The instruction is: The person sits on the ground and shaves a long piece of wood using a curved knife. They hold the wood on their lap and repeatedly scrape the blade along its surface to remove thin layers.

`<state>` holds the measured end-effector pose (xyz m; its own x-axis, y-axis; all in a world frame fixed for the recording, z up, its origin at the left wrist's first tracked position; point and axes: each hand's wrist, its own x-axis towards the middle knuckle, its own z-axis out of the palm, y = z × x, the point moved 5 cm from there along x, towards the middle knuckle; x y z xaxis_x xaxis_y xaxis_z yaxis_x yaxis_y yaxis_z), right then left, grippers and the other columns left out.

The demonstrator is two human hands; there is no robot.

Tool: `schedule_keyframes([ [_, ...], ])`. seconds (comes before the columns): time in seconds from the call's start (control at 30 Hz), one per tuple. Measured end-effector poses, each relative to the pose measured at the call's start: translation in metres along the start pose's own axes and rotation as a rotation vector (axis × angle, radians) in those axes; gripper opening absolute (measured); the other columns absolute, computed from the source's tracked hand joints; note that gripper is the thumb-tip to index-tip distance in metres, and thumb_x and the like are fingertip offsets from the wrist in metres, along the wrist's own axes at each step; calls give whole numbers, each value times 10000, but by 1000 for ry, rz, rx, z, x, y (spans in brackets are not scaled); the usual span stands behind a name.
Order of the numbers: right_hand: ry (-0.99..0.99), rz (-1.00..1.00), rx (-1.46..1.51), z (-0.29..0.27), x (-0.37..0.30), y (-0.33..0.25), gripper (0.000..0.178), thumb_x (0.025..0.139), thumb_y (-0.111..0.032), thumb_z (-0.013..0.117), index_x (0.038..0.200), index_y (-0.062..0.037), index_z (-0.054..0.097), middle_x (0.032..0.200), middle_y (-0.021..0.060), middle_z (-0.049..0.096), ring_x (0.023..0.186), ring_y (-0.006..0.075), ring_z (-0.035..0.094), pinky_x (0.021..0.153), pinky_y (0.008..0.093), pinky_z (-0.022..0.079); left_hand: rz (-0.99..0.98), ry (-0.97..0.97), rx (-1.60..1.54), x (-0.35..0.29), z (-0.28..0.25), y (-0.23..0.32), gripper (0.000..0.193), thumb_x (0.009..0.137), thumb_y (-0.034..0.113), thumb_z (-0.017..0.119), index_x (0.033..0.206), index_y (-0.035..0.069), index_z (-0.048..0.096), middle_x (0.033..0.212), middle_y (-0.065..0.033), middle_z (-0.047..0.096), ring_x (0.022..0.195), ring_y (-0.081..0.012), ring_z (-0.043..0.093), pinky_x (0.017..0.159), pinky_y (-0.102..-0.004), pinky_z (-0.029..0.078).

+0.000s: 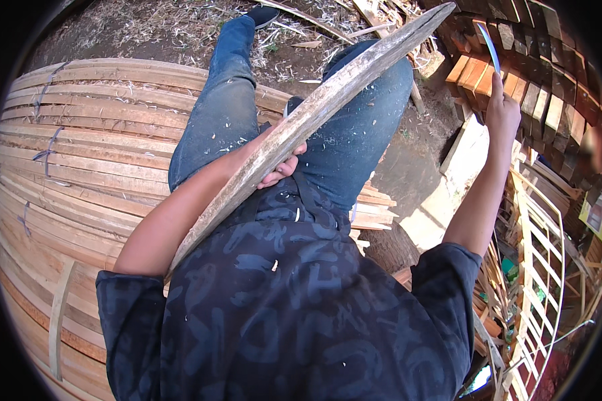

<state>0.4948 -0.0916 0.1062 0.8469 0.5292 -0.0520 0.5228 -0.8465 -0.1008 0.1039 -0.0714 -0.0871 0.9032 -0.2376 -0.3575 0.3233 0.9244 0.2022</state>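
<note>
A long, rough piece of wood (328, 107) lies slantwise across my lap, from beside my left upper arm to beyond my right knee. My left hand (282, 172) is closed on it from beneath, with the fingertips showing at its lower side and the rest hidden behind the wood. Out to the far right, my right hand (504, 115) is raised and closed round the handle of a long, narrow-bladed knife (490, 48). The blade points up and away from me, apart from the wood, and the fist covers the handle.
Stacked sawn strips (87, 140), tied with dark bands, fill the left side. Stacked wooden blocks (548, 110) stand behind the knife. A slatted wooden frame (538, 267) leans at the lower right. Shavings (160, 27) litter the ground ahead.
</note>
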Motion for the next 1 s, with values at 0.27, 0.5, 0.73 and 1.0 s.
schedule_keyframes([
  [0.27, -148, -470, 97, 43, -90, -96, 656, 874, -607, 548, 675, 14, 622, 515, 164, 534, 507, 321, 565, 550, 386, 448, -62, 85, 27, -3, -3, -3, 682, 863, 779, 284, 964, 127, 456, 625, 22, 442, 385, -56, 459, 325, -197, 396],
  [0.5, -26, 189, 428, 75, -2, 101, 668, 947, -552, 454, 553, -17, 529, 504, 16, 416, 475, 127, 389, 485, 299, 340, -92, 86, 95, -5, 7, 6, 673, 882, 762, 249, 953, 127, 464, 620, 22, 431, 383, -73, 455, 329, -216, 407],
  [0.73, -170, 262, 1253, 104, -144, -38, 545, 975, -608, 288, 1034, -96, 466, 488, -13, 338, 357, 91, 299, 348, 233, 261, -149, -97, 170, -8, 8, 12, 491, 945, 635, 345, 929, 156, 451, 655, 31, 450, 493, -69, 504, 478, -229, 480],
  [1.0, -541, 282, 1499, 107, -151, -93, 355, 951, -390, 566, 1065, -69, 466, 490, -31, 327, 350, 67, 310, 341, 219, 278, -212, -262, 68, -11, 30, 22, 399, 969, 511, 442, 906, 117, 450, 681, 9, 447, 615, -64, 515, 525, -181, 469],
])
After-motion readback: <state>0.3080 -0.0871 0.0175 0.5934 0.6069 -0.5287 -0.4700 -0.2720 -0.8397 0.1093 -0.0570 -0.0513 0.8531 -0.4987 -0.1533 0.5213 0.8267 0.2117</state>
